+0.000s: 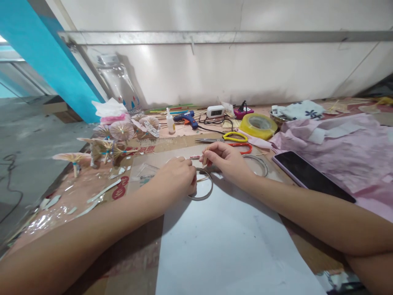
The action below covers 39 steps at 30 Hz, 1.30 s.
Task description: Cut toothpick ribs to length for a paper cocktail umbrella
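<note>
My left hand is closed, its fingers curled at the left side of a thin grey-brown ring. That ring stands tilted over a white sheet of paper; the fingertips are partly hidden behind the hand. My right hand pinches a short, pale wooden piece just above the far rim of the ring. Another grey ring lies beyond my right wrist. Near it are scissors with red handles and scissors with yellow handles.
Small paper umbrellas stand at the left among paper scraps. Behind are a glue bottle, a blue glue gun, yellow tape and a clear water bottle. A phone lies by pink cloth at right.
</note>
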Each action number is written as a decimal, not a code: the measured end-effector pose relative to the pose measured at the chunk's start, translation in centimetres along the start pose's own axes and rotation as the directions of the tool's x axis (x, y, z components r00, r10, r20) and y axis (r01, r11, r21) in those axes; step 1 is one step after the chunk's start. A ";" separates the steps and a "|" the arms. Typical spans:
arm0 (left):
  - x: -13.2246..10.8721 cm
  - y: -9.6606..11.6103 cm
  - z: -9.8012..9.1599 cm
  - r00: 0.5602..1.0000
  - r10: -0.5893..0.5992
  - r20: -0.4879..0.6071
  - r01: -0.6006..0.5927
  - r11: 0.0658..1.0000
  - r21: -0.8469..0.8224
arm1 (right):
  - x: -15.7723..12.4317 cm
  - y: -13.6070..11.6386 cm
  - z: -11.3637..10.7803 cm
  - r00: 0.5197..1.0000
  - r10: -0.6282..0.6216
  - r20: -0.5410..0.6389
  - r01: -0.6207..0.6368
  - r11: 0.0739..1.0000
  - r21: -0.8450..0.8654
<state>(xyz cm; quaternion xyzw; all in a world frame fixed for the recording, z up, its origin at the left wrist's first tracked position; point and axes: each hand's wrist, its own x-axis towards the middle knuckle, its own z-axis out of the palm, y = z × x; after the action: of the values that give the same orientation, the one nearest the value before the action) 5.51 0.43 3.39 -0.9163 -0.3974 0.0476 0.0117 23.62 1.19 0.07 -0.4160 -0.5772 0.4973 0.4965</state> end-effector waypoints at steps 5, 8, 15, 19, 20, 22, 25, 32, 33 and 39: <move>-0.3 -0.6 -0.3 1.000 0.018 -0.012 -0.018 0.999 -0.031 | 0.0 0.0 -0.2 0.996 -0.071 -0.051 0.066 0.994 -0.081; -0.9 -1.6 -1.1 1.000 -0.005 -0.024 0.003 0.998 -0.064 | -0.3 -0.2 0.0 0.997 -0.077 0.017 0.077 0.996 -0.034; -1.6 -2.6 -2.1 0.992 -0.042 -0.121 0.013 0.973 -0.231 | -0.9 -0.6 0.2 0.966 -0.183 0.185 0.235 0.918 -0.318; -1.0 -1.7 -2.2 0.995 0.016 -0.098 -0.047 0.943 -0.330 | -0.7 -0.6 -0.1 0.927 -0.245 0.284 0.331 0.889 -0.316; -0.9 -1.6 -2.2 0.995 0.007 -0.096 -0.040 0.934 -0.355 | -0.6 -0.5 -0.1 0.929 -0.240 0.282 0.326 0.891 -0.317; -0.6 -1.6 -2.1 0.997 -0.013 -0.075 -0.019 0.910 -0.413 | -0.5 -0.5 -0.2 0.936 -0.220 0.276 0.304 0.899 -0.315; -0.5 -1.9 -2.1 1.000 -0.014 -0.021 0.003 0.877 -0.480 | -0.5 -0.4 -0.2 0.939 -0.191 0.286 0.280 0.908 -0.311; -0.7 -2.1 -1.5 1.000 -0.018 -0.006 0.015 0.938 -0.347 | -0.9 -0.6 0.0 0.956 -0.151 0.251 0.232 0.915 -0.331; -0.8 -2.0 -1.4 1.000 -0.013 -0.010 0.009 0.959 -0.283 | -0.9 -0.5 0.0 0.966 -0.142 0.215 0.210 0.918 -0.336; -1.4 -1.0 -0.9 0.996 0.082 -0.026 -0.084 0.989 -0.121 | -0.6 0.2 0.2 0.977 -0.188 0.102 0.212 0.912 -0.352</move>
<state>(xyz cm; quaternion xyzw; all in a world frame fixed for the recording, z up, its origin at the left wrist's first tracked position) 3.91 0.14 4.44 -0.9315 -0.3611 0.0143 -0.0422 23.51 0.64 -0.18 -0.4221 -0.7143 0.3428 0.4407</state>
